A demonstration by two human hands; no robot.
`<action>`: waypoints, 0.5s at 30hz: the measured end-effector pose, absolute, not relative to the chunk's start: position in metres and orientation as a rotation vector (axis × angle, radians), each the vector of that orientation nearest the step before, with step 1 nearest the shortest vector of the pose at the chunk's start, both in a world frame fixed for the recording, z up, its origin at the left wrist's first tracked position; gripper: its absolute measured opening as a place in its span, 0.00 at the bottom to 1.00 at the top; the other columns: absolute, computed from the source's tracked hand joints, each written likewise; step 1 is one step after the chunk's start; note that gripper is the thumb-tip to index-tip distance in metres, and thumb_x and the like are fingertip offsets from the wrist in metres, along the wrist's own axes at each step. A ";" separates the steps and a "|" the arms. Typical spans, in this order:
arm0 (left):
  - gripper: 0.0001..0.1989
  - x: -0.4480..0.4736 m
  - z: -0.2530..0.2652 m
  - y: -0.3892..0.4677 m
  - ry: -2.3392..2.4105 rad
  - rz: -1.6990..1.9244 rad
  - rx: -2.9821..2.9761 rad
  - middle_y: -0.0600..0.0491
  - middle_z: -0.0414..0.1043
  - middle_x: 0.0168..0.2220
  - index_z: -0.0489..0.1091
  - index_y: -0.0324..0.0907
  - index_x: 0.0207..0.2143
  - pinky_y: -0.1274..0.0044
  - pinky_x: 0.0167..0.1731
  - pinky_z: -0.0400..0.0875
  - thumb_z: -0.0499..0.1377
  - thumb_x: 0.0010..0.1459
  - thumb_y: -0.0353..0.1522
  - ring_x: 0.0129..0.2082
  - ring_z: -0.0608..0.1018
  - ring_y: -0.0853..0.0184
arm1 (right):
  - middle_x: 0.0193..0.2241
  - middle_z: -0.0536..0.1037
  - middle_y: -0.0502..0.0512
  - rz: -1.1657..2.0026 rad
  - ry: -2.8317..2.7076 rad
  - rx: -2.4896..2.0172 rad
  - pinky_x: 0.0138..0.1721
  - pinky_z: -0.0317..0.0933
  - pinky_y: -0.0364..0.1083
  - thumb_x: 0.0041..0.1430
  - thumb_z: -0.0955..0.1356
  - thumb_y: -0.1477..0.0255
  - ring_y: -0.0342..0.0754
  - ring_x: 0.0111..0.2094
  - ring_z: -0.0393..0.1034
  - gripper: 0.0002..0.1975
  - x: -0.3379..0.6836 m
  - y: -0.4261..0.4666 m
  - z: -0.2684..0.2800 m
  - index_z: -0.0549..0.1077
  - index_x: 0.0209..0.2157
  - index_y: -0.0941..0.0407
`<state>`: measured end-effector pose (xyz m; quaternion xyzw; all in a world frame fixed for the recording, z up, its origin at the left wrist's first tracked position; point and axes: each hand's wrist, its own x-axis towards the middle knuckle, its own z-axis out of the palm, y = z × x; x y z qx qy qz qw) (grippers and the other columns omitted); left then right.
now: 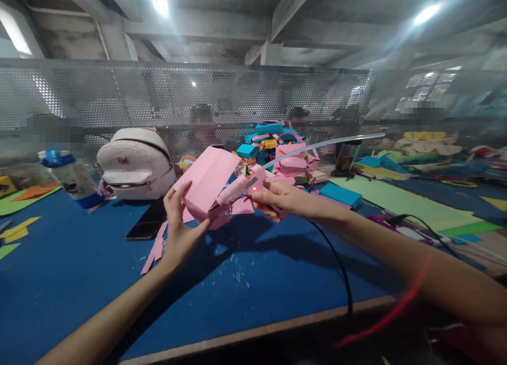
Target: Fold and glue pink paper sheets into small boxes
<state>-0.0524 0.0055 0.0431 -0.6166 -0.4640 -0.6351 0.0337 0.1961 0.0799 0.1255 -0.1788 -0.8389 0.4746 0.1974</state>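
A folded pink paper box (206, 179) is held up over the blue table by my left hand (182, 227), thumb underneath and fingers at its left side. My right hand (279, 200) is wrapped round a pink hot glue gun (247, 187) with a small red light lit. From the gun's back a long clear glue stick (328, 143) sticks out to the right. The gun's nozzle meets the lower right edge of the box; whether it touches, I cannot tell. Below the hand hangs a black cord (336, 259).
Behind the hands rises a heap of blue, pink and yellow paper pieces (273, 143). A white backpack (134, 164), a bottle (71, 177) and a black phone (146, 222) are on the left. Green paper sheets (407, 204) lie right. A perforated metal screen (158, 95) stands behind.
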 end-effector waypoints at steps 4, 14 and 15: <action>0.43 -0.053 0.043 0.005 -1.441 -1.956 -1.895 0.50 0.53 0.59 0.60 0.59 0.59 0.55 0.58 0.61 0.72 0.41 0.33 0.63 0.57 0.51 | 0.14 0.65 0.44 1.323 -2.328 -0.506 0.15 0.50 0.38 0.61 0.63 0.50 0.38 0.15 0.61 0.23 0.197 0.082 0.125 0.65 0.28 0.57; 0.42 -0.053 0.043 0.005 -1.437 -1.946 -1.904 0.50 0.52 0.59 0.59 0.59 0.59 0.55 0.59 0.61 0.72 0.42 0.34 0.63 0.57 0.51 | 0.14 0.65 0.44 1.336 -2.313 -0.508 0.15 0.50 0.38 0.61 0.63 0.51 0.37 0.14 0.60 0.22 0.201 0.085 0.122 0.66 0.28 0.56; 0.42 -0.053 0.043 0.005 -1.443 -1.937 -1.904 0.50 0.52 0.59 0.59 0.59 0.59 0.55 0.58 0.61 0.72 0.42 0.34 0.62 0.57 0.51 | 0.14 0.65 0.44 1.335 -2.308 -0.511 0.15 0.50 0.38 0.61 0.63 0.51 0.37 0.14 0.59 0.22 0.201 0.085 0.122 0.66 0.28 0.56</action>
